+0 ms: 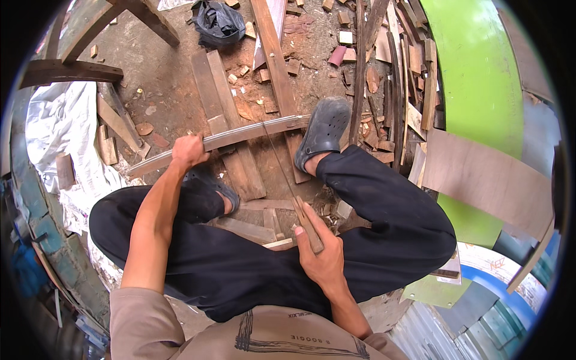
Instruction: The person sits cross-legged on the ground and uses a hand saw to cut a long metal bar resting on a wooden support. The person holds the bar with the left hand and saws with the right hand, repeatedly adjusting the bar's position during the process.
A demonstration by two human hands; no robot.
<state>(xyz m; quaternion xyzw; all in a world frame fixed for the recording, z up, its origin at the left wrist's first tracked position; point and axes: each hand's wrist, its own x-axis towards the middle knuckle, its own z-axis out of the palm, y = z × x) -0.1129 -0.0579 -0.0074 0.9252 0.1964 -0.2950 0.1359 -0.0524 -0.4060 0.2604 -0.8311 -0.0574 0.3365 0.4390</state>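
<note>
My left hand (189, 150) is closed round a long wooden strip (240, 133) with a pale layered edge, left of its middle. The strip lies across other boards on the ground, between my feet and beyond my knees. My right hand (323, 257) grips the wooden handle (308, 227) of a handsaw. Its thin dark blade (279, 157), seen nearly edge-on, runs away from me and meets the strip right of my left hand. My right foot, in a grey clog (324, 133), is at the strip's right end; whether it presses on it I cannot tell.
Loose planks (243, 171) lie under the strip, with wood offcuts scattered beyond. A black plastic bag (219, 24) lies at the far side. White cloth (66, 138) and a wooden frame (72, 71) are on the left. A green panel (480, 72) and plywood (486, 180) stand right.
</note>
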